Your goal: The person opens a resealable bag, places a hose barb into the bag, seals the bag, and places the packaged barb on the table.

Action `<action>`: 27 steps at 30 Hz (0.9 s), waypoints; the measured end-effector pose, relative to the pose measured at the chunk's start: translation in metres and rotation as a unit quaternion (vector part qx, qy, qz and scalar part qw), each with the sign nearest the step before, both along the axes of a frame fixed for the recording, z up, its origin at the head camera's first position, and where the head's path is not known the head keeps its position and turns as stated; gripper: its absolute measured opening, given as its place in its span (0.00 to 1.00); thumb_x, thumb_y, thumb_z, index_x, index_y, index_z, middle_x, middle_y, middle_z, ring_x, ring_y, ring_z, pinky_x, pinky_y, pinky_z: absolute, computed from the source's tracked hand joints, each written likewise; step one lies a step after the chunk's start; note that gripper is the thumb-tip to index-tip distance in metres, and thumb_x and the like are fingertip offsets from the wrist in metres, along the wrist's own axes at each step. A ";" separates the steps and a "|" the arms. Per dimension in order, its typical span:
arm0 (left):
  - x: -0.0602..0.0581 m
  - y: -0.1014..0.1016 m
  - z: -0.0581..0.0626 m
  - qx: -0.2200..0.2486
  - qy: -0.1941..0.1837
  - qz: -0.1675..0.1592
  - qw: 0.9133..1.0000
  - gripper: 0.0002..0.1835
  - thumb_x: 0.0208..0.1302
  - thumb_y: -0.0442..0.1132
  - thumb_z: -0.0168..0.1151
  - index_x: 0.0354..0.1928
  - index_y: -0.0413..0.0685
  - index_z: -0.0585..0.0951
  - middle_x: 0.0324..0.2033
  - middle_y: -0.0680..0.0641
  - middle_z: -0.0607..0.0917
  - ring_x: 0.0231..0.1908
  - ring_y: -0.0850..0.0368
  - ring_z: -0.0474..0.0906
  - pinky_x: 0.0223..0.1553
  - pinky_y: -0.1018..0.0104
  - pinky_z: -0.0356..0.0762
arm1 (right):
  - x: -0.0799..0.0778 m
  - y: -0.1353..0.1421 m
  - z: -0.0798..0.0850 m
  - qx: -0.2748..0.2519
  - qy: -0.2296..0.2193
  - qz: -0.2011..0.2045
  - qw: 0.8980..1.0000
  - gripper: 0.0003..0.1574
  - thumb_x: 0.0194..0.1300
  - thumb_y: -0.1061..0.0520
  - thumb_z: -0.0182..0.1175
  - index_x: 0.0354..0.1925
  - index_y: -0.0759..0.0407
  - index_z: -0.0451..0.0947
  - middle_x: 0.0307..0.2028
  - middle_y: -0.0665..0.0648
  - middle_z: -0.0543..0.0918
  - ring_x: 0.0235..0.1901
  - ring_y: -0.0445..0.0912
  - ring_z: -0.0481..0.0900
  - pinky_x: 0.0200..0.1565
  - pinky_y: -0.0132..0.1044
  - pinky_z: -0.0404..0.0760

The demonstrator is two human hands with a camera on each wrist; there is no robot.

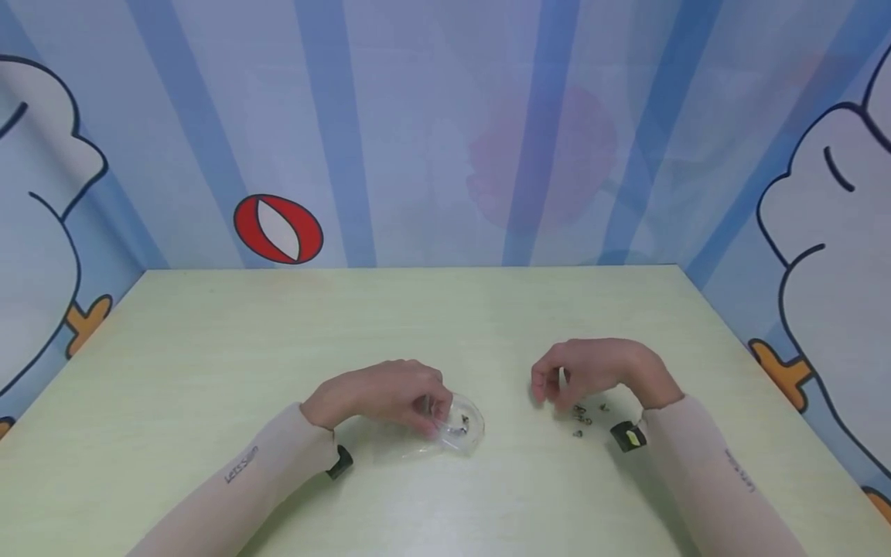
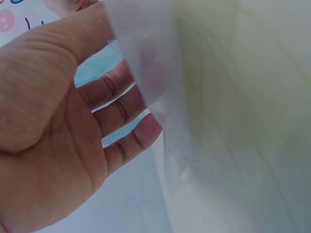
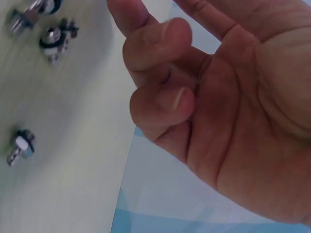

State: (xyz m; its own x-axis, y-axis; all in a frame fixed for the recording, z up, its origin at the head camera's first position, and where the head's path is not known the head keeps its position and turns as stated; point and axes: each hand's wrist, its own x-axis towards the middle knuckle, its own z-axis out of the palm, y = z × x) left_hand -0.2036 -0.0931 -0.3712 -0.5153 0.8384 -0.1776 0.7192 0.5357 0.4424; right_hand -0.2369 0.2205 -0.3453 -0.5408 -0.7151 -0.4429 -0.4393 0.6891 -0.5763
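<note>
Left hand [image 1: 386, 393] pinches the clear plastic bag [image 1: 476, 439], small metal parts [image 1: 464, 422] inside just beyond its fingertips; right hand [image 1: 597, 365], fingers bent, is just beside loose metal fasteners [image 1: 580, 418], whether gripping any I cannot tell

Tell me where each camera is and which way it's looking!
Head: worn on the head, looking forward and down at the table; both sleeves, left hand and right hand show.
Left wrist: worn there, looking at the left hand's palm side and clear plastic.
Right wrist: worn there, looking at the right hand's curled fingers beside small metal pieces.
Head and right wrist share those pieces.
</note>
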 end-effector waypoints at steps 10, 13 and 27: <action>0.000 0.000 0.000 0.002 0.002 0.000 1.000 0.08 0.61 0.42 0.72 0.31 0.58 0.80 0.31 0.58 0.76 0.32 0.64 0.68 0.37 0.69 0.69 | -0.006 0.013 -0.003 0.036 -0.031 -0.039 0.998 0.12 0.58 0.68 0.67 0.36 0.52 0.82 0.32 0.52 0.78 0.29 0.44 0.71 0.33 0.38 0.70; 0.000 0.000 -0.001 0.002 -0.001 0.003 1.000 0.08 0.61 0.42 0.72 0.31 0.58 0.79 0.31 0.59 0.76 0.32 0.64 0.68 0.37 0.69 0.69 | -0.006 0.015 -0.004 0.051 -0.032 -0.047 0.997 0.12 0.58 0.68 0.68 0.36 0.52 0.81 0.30 0.52 0.76 0.27 0.42 0.69 0.32 0.37 0.69; 0.000 0.000 -0.002 0.002 -0.004 0.004 1.000 0.08 0.61 0.41 0.72 0.31 0.58 0.80 0.30 0.59 0.76 0.32 0.62 0.70 0.37 0.69 0.69 | -0.002 0.010 -0.011 0.041 -0.032 -0.082 0.995 0.15 0.50 0.73 0.65 0.31 0.57 0.77 0.19 0.49 0.68 0.20 0.42 0.62 0.29 0.37 0.66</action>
State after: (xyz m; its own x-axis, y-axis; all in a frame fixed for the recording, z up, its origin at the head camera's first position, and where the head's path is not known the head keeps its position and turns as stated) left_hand -0.2038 -0.0927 -0.3734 -0.5199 0.8353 -0.1790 0.7113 0.5393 0.4508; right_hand -0.2394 0.2310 -0.3558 -0.6167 -0.5796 -0.5327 -0.2811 0.7942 -0.5388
